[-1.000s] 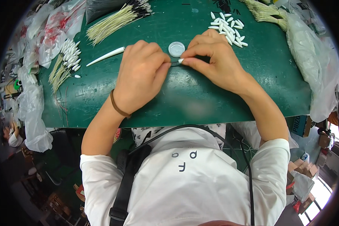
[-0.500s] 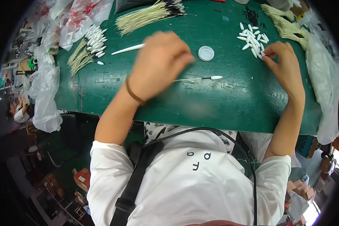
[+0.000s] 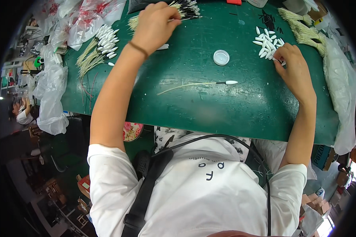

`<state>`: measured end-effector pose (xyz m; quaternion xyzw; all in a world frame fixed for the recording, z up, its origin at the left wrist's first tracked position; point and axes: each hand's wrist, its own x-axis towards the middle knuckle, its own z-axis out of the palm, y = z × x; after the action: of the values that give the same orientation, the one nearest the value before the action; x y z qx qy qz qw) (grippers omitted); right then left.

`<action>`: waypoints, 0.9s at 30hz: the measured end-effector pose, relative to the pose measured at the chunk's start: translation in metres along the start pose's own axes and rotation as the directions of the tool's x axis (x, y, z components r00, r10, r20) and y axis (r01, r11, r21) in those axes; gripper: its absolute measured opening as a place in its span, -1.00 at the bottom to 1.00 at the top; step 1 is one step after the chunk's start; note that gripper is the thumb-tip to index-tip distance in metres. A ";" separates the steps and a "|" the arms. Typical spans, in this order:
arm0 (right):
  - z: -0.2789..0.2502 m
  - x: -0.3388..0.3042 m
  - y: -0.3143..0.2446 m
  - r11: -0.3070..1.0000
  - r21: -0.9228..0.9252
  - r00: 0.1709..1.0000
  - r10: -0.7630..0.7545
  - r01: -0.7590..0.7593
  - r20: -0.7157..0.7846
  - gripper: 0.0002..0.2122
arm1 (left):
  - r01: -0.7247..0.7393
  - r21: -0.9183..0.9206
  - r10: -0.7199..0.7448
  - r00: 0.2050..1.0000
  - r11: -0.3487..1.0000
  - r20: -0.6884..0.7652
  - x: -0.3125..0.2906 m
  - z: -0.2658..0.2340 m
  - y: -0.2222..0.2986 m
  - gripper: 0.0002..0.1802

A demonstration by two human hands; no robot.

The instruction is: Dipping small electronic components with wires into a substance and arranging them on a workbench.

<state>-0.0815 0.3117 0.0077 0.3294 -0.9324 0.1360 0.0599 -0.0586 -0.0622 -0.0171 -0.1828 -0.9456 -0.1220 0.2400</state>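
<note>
My left hand is over the bundle of pale thin stems with black ends at the far side. Its thumb and forefinger are closed on one stem, whose black end sticks out to the right. My right hand pinches at the near edge of a heap of white pointed tips, with a white tip partly hidden at its fingertips. Between the hands, a single stem with a white tip fitted on its black end lies on the green table.
A small round clear dish stands mid-table. At left lie stems with white tips; black short tubes and pale stem bundles are at far right. Plastic bags hang along the left edge.
My left hand has moved away from me, from mid-table to the stem bundle, uncovering the whole single stem. My right hand stays at the white heap, its fingers shifted slightly.
</note>
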 end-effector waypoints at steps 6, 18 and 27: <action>0.005 0.001 0.004 0.998 0.065 0.999 -0.013 0.016 -0.053 -0.89 | 0.009 0.161 -0.002 0.999 0.987 -0.044 0.007 0.032 -0.003 -0.92; 0.006 0.005 -0.001 0.914 0.393 0.948 0.209 -0.103 -0.238 -0.86 | 0.013 -0.382 -0.027 0.999 0.924 -0.032 -0.013 -0.005 0.066 -0.87; 0.021 0.008 -0.020 0.855 0.517 0.941 0.137 0.046 -0.310 -0.85 | -0.290 -0.009 0.287 0.948 0.957 -0.136 -0.018 0.000 0.088 -0.84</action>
<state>-0.0751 0.2859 -0.0065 0.2827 -0.8450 0.4367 0.1240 -0.0082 0.0122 -0.0139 -0.3139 -0.8887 -0.1113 0.3150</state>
